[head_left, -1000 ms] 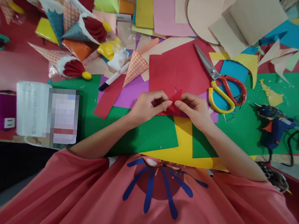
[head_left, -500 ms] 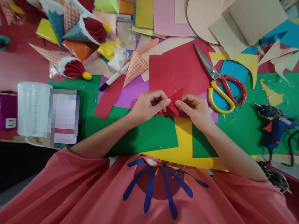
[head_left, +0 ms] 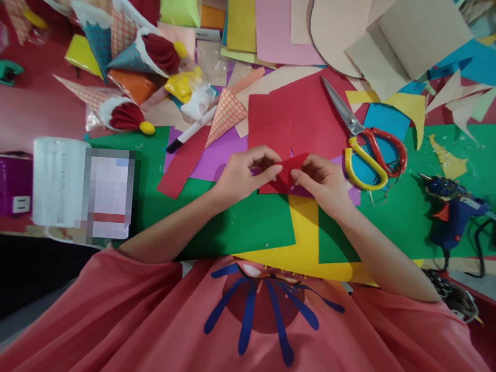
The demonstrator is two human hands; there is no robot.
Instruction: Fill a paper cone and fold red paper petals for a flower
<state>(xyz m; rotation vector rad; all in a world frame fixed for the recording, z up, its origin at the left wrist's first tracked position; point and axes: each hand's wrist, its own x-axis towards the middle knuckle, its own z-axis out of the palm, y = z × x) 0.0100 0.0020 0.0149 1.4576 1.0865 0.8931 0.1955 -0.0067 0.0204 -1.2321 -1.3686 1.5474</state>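
Both hands meet over the middle of the table on a small folded piece of red paper [head_left: 288, 171]. My left hand [head_left: 245, 177] pinches its left side with thumb and fingers closed. My right hand [head_left: 321, 182] pinches its right side, fingers curled. The piece is held just above a purple sheet [head_left: 216, 160] and a larger red sheet [head_left: 297, 118]. Below the hands lie green paper [head_left: 245, 222] and yellow paper [head_left: 306, 235].
Red-and-yellow scissors [head_left: 368, 140] lie right of the hands. A blue glue gun [head_left: 452, 209] rests at the far right. A marker [head_left: 192, 130], a checked paper cone [head_left: 226, 116] and finished paper cones [head_left: 128, 70] are upper left. A white container [head_left: 57, 181] stands left.
The folded red piece has tipped flatter between the fingers, and both hands have shifted slightly. The view has drifted a little.
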